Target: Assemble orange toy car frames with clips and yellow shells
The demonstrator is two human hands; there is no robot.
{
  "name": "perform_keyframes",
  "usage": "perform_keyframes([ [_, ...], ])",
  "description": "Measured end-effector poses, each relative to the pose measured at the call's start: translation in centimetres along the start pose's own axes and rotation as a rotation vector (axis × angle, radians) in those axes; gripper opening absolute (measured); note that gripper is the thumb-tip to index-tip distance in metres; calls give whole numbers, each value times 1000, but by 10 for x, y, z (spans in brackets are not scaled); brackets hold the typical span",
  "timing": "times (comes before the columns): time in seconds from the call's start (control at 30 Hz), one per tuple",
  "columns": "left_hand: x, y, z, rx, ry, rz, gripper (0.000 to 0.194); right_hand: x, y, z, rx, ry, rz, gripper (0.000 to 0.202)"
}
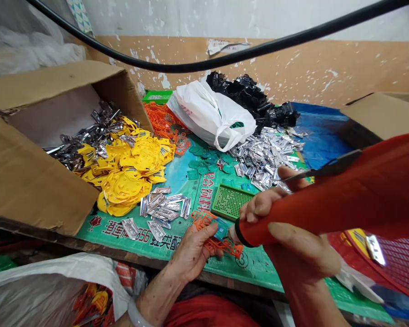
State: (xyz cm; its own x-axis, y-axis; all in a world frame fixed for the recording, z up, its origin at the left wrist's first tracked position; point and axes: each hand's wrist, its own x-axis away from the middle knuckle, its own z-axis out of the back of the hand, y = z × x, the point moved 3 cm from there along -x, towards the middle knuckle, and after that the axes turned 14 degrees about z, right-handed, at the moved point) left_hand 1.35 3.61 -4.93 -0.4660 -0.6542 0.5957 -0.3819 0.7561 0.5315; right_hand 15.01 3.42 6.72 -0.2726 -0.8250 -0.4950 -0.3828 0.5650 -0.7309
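Note:
My left hand (pixel 194 250) pinches an orange plastic frame (pixel 221 245) low over the table's front part. On that frame lies a small teal plastic plate (pixel 221 230), partly under my thumb. My right hand (pixel 303 250) is wrapped around a thick red power screwdriver (pixel 313 200) with a black lever along its top. The screwdriver's tip points left and meets the right side of the orange frame; the exact contact is hidden. Just behind the frame stands a green perforated tray (pixel 233 202) with tiny metal bits in it.
Yellow plastic pieces (pixel 129 159) and metal parts spill from a cardboard box (pixel 37 181). Silver metal plates (pixel 165 206) lie in front. Behind are a white plastic bag (pixel 207 113), black parts (pixel 248 95) and more silver plates (pixel 269 154). A red basket (pixel 391 263) sits right.

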Motion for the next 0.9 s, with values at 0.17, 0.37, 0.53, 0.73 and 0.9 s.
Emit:
perform_keyframes([
  [0.17,0,-1,0,6,-4,2,36,1,2,0,13,-4,-10,53],
  [0.37,0,0,-2,-16,-16,-7,28,2,3,0,26,-29,-34,55],
  [0.53,1,1,-4,-25,-32,3,29,5,6,0,30,-44,-44,54],
  [0.73,2,2,-5,-30,-29,-5,28,9,10,0,39,-80,-46,52],
  [0.9,2,2,-5,-44,-31,7,27,12,12,1,78,-116,16,51],
])
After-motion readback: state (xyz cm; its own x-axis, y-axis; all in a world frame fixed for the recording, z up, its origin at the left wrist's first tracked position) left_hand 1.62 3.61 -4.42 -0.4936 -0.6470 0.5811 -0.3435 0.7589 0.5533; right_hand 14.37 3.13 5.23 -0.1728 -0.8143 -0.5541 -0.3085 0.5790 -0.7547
